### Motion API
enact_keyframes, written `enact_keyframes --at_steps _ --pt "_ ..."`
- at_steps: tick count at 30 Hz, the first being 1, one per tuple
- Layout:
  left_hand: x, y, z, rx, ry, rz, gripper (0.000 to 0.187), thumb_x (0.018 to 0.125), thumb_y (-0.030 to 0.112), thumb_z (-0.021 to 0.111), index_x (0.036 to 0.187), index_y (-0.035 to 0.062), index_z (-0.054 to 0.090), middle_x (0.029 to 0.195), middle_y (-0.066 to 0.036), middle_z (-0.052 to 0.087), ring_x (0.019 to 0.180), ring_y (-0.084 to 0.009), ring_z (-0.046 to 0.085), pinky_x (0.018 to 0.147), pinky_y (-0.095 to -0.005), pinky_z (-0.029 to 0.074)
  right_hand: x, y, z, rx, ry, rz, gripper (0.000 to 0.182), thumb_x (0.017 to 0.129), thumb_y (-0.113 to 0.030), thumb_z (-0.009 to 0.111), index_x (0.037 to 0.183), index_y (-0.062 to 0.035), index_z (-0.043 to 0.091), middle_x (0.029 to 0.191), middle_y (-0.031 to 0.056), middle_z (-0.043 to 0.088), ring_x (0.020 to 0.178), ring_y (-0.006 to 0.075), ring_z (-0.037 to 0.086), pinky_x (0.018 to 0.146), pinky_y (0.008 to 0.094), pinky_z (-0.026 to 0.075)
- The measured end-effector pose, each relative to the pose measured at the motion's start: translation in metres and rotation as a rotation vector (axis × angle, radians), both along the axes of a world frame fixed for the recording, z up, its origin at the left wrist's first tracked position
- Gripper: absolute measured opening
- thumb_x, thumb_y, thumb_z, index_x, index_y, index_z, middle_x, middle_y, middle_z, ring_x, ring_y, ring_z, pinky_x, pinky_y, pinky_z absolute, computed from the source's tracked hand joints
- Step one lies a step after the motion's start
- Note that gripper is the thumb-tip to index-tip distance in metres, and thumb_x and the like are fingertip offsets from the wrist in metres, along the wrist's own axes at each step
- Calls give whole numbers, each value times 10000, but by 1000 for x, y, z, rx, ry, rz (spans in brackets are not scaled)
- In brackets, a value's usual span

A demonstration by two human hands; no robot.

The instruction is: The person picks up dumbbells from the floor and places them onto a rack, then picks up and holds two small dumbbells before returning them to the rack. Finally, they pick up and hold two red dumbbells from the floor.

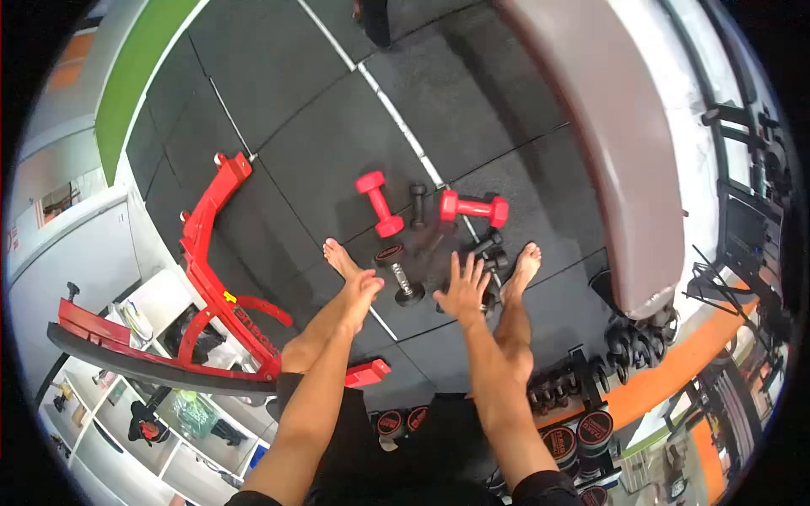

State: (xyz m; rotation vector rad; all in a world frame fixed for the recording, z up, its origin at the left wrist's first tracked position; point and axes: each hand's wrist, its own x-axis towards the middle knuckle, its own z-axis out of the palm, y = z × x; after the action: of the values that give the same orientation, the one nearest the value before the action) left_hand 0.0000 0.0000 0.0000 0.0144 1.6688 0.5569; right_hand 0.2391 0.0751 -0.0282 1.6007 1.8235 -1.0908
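My left hand [361, 295] is held above the floor, its fingers loosely bent and nothing visible in them. Just right of it stands a black dumbbell with a silver handle [400, 275]. My right hand [462, 291] has its fingers spread and holds nothing, over several small black dumbbells [494, 260] that it partly hides. Beyond the hands lie a red dumbbell [380, 204], a small black dumbbell [418, 206] and a second red dumbbell [474, 208]. A dark shape between them is blurred.
My bare feet flank the dumbbells on the black mat floor [304, 126]. A red metal frame [202, 240] stands left, with white shelves [173, 460] below. A brown padded bench [624, 143] is at right, near a dumbbell rack [582, 379]. Someone's dark-clad leg [375, 21] shows at top.
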Motion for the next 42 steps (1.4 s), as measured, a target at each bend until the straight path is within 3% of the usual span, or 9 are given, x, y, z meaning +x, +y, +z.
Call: enact_keyframes --at_steps 2,3,6,11,13,17,27,39,42 --pt "4 10 -16 -4 21 -76 594 880 298 686 1362 27 470 1237 -106 609 1177 -195 540 1001 -341 388 -9 -5 -7 -47 -13 -91 1121 732 -488 744 1572 -165 76 1600 260 36 1467 485 10 1147 653 30" --pt "23 2 82 -17 81 -92 590 882 299 684 1361 27 472 1236 -107 609 1171 -199 543 994 -341 395 8 -19 77 -82 45 -130 1131 724 -507 747 1573 -180 75 1604 257 23 1467 486 7 1145 656 33" --pt "59 25 136 73 84 -120 577 893 305 676 1358 25 480 1238 -120 607 1161 -224 551 974 -342 414 51 -9 136 -83 49 -305 1112 733 -575 714 1574 -211 84 1611 240 32 1476 464 8 1142 655 38" --pt "74 19 157 130 137 -165 540 892 290 671 1340 40 502 1143 -58 631 1057 -142 563 869 -284 443 152 28 188 -114 249 -717 1043 779 -624 656 1573 -197 131 1629 184 33 1501 371 13 1142 646 47" --pt "93 30 185 179 178 -138 540 893 295 668 1335 31 503 1151 -70 629 1062 -143 563 872 -283 444 193 43 198 53 404 -621 1037 791 -610 649 1575 -182 124 1642 118 -60 1512 315 -43 1158 605 52" --pt "135 26 226 178 290 -132 520 883 304 663 1317 49 530 1198 -98 621 1169 -221 553 1010 -351 408 258 85 251 -120 505 -542 993 803 -541 661 1576 -216 129 1638 157 -46 1509 324 -79 1168 574 30" --pt "246 -8 311 225 225 -425 624 833 317 751 1343 47 514 1293 -159 579 1138 -241 599 998 -354 454 367 59 328 -166 511 -441 938 796 -494 641 1572 -279 159 1631 188 -34 1505 348 -69 1184 543 19" --pt "212 -78 312 441 129 -373 558 860 278 725 1330 45 536 1293 -168 585 1165 -247 587 978 -360 475 374 -46 377 -46 493 -552 900 797 -447 647 1564 -283 206 1635 173 -17 1508 340 -56 1196 489 51" --pt "193 -106 342 486 40 -248 543 887 256 692 1372 93 512 1317 -87 570 1191 -194 544 970 -327 422 352 -78 393 -8 522 -510 880 810 -441 641 1562 -292 209 1637 165 -17 1507 344 -56 1194 491 50"
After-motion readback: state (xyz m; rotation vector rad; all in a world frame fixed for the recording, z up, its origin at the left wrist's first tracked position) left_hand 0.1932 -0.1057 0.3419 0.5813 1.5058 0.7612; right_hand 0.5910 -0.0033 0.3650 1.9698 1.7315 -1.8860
